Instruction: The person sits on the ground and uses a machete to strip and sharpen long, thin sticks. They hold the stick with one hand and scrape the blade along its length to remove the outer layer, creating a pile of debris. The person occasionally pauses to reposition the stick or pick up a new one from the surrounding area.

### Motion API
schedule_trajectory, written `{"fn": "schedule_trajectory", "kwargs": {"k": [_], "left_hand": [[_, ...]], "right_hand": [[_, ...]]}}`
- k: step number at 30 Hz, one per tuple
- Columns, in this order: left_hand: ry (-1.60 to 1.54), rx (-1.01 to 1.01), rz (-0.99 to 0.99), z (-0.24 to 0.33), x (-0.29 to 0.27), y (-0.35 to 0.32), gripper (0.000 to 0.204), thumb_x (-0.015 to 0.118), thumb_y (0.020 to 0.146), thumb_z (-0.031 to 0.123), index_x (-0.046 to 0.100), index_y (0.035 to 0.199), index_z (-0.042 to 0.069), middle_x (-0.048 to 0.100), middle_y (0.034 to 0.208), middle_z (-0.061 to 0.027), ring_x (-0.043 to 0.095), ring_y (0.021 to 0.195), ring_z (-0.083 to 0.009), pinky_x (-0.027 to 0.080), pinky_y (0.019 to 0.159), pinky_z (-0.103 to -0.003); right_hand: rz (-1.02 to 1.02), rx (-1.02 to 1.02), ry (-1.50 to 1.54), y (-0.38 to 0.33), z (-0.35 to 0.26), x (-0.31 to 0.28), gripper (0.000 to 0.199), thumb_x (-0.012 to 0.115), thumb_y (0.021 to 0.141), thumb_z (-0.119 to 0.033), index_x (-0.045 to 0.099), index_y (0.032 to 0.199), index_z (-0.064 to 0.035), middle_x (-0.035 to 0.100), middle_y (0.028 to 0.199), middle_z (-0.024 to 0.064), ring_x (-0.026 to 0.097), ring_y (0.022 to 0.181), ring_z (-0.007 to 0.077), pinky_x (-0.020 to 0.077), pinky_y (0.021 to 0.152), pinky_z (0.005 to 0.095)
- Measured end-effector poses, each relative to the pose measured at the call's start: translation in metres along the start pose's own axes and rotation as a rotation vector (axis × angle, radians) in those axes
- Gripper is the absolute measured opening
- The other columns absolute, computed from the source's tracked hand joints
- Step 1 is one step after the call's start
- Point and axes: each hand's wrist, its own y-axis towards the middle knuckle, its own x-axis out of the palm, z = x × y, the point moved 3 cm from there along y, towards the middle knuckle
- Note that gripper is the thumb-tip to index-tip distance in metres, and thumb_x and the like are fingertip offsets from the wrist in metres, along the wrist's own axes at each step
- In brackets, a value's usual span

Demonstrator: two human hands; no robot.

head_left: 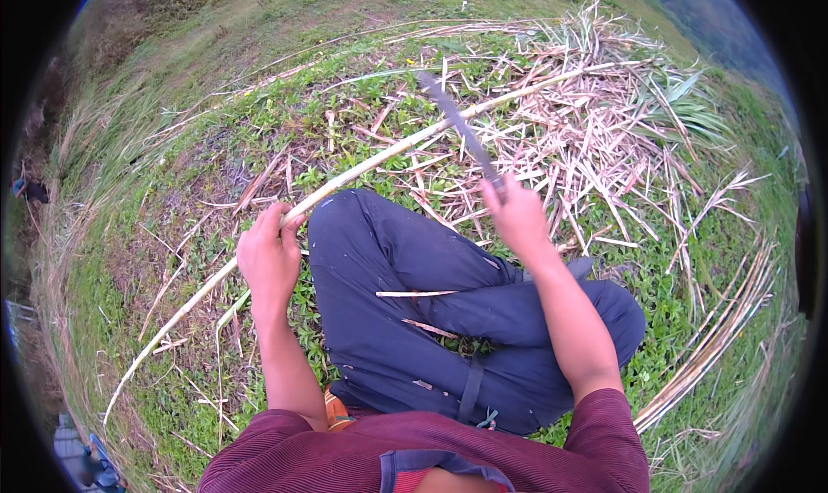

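My left hand [272,250] is closed around a long pale cane stalk [373,161], beside my bent left knee. The stalk slants from the lower left, past the knee, up to the litter at the far right. In my right hand [517,219] I grip the handle of a long knife [461,126]; the fingers hide most of that handle. Its dark blade points up and to the left and crosses over the stalk in the picture. Whether the blade touches the stalk, I cannot tell.
A heap of dry peeled strips [578,139] spreads over the grass ahead to the right, with green leaves [690,109] at its edge. A bundle of long thin stalks [711,342] lies at my right. My crossed legs [414,295] in dark trousers carry a few loose strips.
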Motion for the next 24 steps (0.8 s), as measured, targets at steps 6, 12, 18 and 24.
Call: {"fn": "schedule_trajectory", "kwargs": {"k": [6,12,18,24], "left_hand": [[0.022,0.142,-0.096,0.018,0.009,0.014,0.017,0.067,0.093,0.022,0.067,0.089,0.006,0.068,0.081,-0.0125,0.065,0.071,-0.0333,0.048,0.062,-0.044],[0.088,0.080,-0.249,0.013,0.002,0.018,0.030,0.063,0.098,0.029,0.064,0.078,0.006,0.061,0.063,-0.0150,0.060,0.059,-0.0376,0.044,0.054,-0.048],[0.006,0.023,-0.280,0.001,0.011,0.019,0.039,0.060,0.099,0.034,0.065,0.072,0.006,0.058,0.056,-0.0163,0.059,0.055,-0.0388,0.043,0.053,-0.048],[-0.012,-0.011,-0.361,-0.008,-0.006,0.022,0.040,0.060,0.100,0.033,0.065,0.072,0.005,0.058,0.057,-0.0168,0.057,0.054,-0.0381,0.043,0.054,-0.046]], "right_hand": [[0.104,-0.509,-0.147,-0.051,-0.060,0.038,0.042,0.064,0.093,-0.049,0.054,0.092,-0.0090,0.069,0.070,0.0124,0.068,0.055,0.0329,0.0535,0.047,0.0457],[0.076,0.002,0.030,0.011,0.012,0.014,0.040,0.058,0.099,-0.042,0.057,0.092,-0.0034,0.070,0.071,0.0178,0.069,0.063,0.0399,0.0537,0.058,0.0521],[0.069,-0.313,-0.080,-0.028,-0.023,0.029,0.032,0.065,0.096,-0.036,0.056,0.092,-0.0057,0.069,0.070,0.0148,0.069,0.060,0.0359,0.0539,0.056,0.0489],[0.051,-0.012,-0.006,0.014,0.019,0.017,0.038,0.058,0.098,-0.042,0.059,0.100,-0.0045,0.070,0.075,0.0207,0.070,0.070,0.0422,0.0540,0.066,0.0534]]}}
